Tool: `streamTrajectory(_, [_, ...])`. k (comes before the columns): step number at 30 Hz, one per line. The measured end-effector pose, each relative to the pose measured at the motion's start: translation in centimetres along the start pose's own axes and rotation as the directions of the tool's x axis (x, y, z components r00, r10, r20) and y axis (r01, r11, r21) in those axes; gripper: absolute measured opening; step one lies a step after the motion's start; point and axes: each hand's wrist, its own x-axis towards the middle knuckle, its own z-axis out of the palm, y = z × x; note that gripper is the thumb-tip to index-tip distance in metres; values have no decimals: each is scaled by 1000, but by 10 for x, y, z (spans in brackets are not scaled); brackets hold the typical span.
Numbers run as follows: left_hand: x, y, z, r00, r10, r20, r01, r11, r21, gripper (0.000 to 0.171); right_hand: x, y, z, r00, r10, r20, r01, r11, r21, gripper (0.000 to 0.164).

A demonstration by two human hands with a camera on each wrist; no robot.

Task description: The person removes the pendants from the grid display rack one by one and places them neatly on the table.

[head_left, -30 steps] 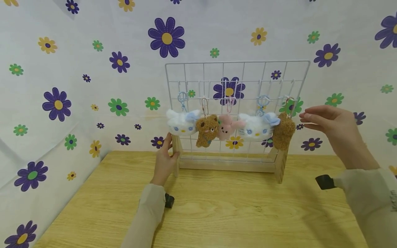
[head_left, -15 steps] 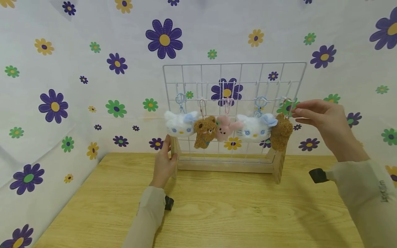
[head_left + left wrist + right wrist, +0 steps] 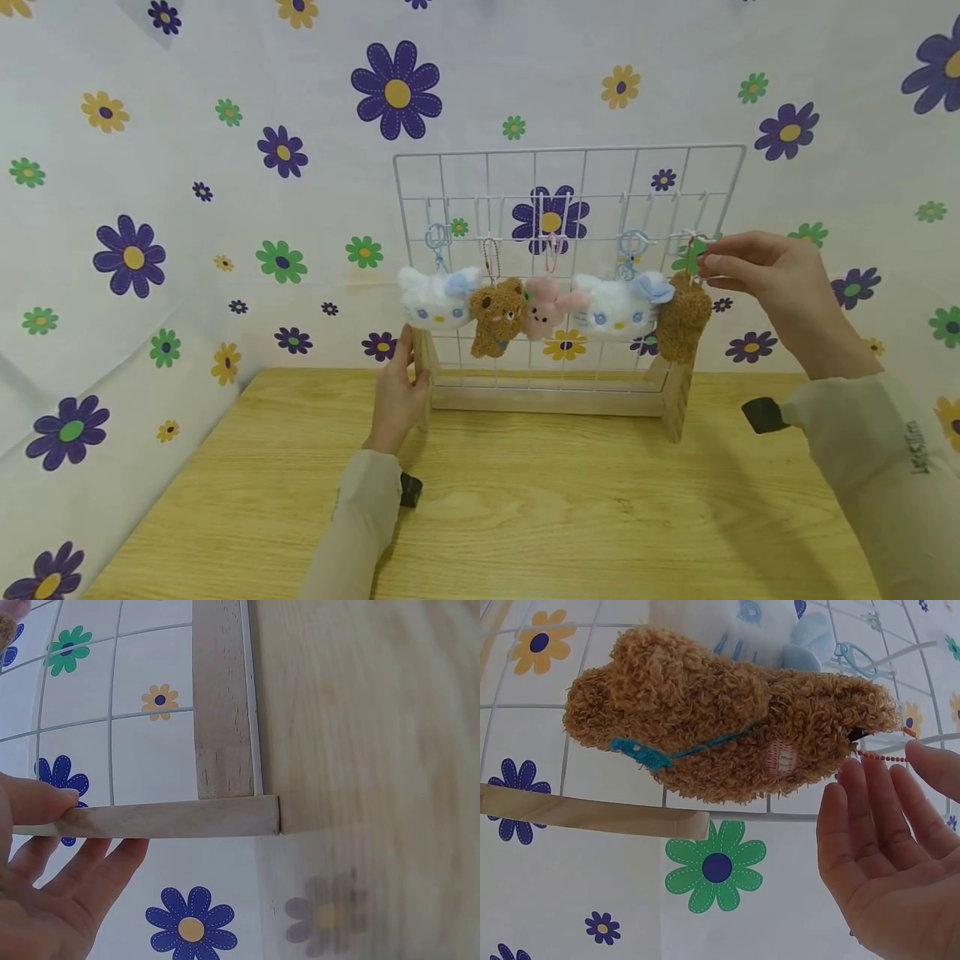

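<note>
A white wire grid rack point(image 3: 517, 387) on wooden legs stands on the table. My left hand point(image 3: 396, 400) grips its left wooden leg point(image 3: 172, 817), thumb on one side and fingers on the other. At the far right hangs a brown plush keychain point(image 3: 684, 321), its back towards the head view. My right hand point(image 3: 776, 283) pinches its red bead chain point(image 3: 885, 757) between thumb and fingers. The right wrist view shows a teal cord point(image 3: 641, 754) on this plush. Alongside hang a white cat plush point(image 3: 618, 308), a pink plush point(image 3: 546, 308), a brown bear plush point(image 3: 498, 318) and another white cat plush point(image 3: 437, 302).
A wooden table point(image 3: 525, 508) spreads in front of the rack. Behind it hangs a white cloth point(image 3: 315, 67) printed with flowers. Several white hooks stick out from the grid. The rack's right wooden leg point(image 3: 677, 400) stands below the last plush.
My right hand has moved left from beside the rack to the brown plush's bead chain and now pinches it. The left hand keeps its hold on the leg.
</note>
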Motion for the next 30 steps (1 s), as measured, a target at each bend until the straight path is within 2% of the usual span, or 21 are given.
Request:
streamTrajectory(7, [-1,-1,0,1000,-10,13,10,1000,2,72,2,-2,2,1000,4,-16,-3,998,67,17])
streamTrajectory(10, [-1,-2,0,1000,-8,15,8,1000,0,72,3,-4,2,1000,-4,-24,5,999,35,17])
streamTrajectory(14, [-1,-1,0,1000,9,9,-9,1000,12,72,5,-6,3,999,-27,-23,29,998,54,15])
streamTrajectory(22, [0,-1,0,1000,24,4,-24,1000,19,72,3,-11,2,999,-31,-37,37,983,180,10])
streamTrajectory(30, [0,0,-1,1000,27,7,-27,999,18,73,2,-18,2,994,-97,-49,106,966,237,10])
